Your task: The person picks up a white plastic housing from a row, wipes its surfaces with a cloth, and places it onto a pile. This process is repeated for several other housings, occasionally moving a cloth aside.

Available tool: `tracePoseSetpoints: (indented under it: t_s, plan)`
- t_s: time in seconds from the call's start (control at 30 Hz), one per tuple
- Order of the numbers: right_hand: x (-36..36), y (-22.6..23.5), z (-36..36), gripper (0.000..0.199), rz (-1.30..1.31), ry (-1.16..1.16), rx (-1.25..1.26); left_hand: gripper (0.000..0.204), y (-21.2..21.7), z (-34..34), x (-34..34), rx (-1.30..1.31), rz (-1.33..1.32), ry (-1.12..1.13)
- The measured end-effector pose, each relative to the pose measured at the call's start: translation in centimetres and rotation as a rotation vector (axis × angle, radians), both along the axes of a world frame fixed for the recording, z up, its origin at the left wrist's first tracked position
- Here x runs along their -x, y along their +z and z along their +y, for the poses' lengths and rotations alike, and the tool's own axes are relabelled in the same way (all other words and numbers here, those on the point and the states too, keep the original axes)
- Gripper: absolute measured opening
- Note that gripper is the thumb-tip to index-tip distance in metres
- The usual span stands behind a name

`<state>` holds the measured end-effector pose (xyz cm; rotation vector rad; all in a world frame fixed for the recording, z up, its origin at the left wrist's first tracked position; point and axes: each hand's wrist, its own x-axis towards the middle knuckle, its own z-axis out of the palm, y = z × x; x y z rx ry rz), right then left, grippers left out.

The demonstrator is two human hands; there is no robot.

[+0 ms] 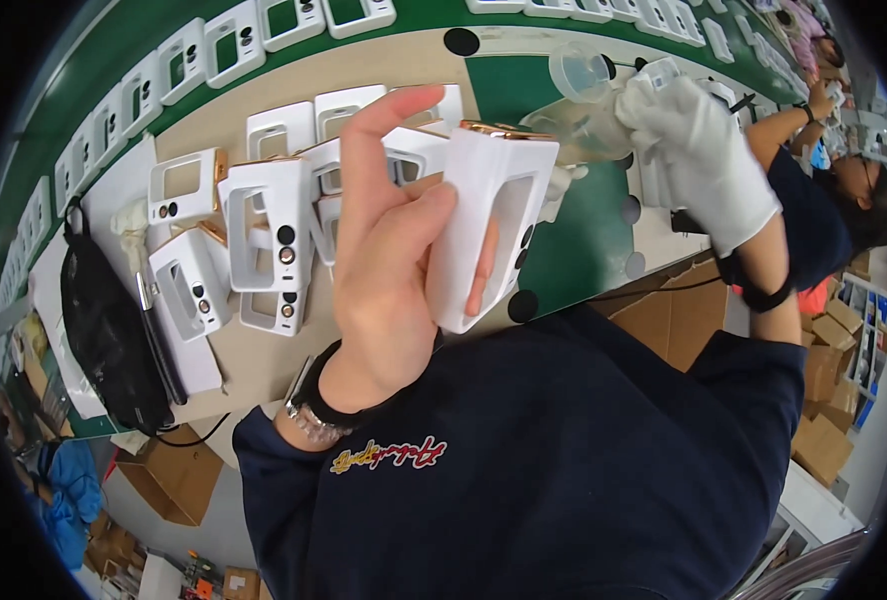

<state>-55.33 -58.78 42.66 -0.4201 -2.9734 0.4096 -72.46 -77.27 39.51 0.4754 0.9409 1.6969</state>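
Note:
My bare left hand (384,270) grips a white plastic housing (464,230) with a long rectangular opening and a copper-coloured end. The thumb presses its side, a fingertip shows through the opening, and the index finger points up. My right hand (709,160), in a white glove, is bent closed beside a translucent plastic bottle (589,135) and a round clear cup (579,72). What its fingers hold, if anything, I cannot make out. Left of my left hand, several similar housings (264,225) stand and lie close together, some stacked.
A black pouch (109,320) lies at the table's left, next to a dark-handled brush-like tool (154,320). Rows of white housings (234,45) line the green far strip. A co-worker (824,200) sits at the right. Cardboard boxes (174,475) stand below the table.

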Motion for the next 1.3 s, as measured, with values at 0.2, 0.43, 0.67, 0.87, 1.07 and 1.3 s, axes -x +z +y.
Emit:
tracePoseSetpoints:
  t_s: [0.2, 0.43, 0.67, 0.87, 1.07, 1.3]
  plan:
    - [0.4, 0.5, -0.8, 0.039, 0.012, -0.004, -0.335, 0.042, 0.8, -0.1, -0.5, -0.045, 0.035, 0.015]
    - [5.1, 3.0, -7.8, 0.029, 0.072, 0.365, 0.033, 0.034, 0.1, -0.4, -0.9, 0.018, 0.022, -0.030]
    - [5.9, 1.1, -6.6, 0.022, 0.100, 0.251, -0.489, 0.034, 0.8, -1.3, -1.3, 0.031, 0.043, 0.030]
    - [5.3, 1.4, -8.2, 0.023, 0.304, 0.108, 0.310, 0.041, 1.8, -1.1, -1.3, 0.076, -0.059, 0.223]
    - [4.2, 1.3, -8.5, 0.023, 0.280, 0.226, 0.189, 0.034, 2.3, -1.1, -1.4, 0.096, -0.001, 0.241]
    - [4.0, -1.9, -13.8, 0.017, 0.317, 0.106, 0.370, 0.031, 1.7, -0.5, -1.1, 0.047, 0.048, 0.385]
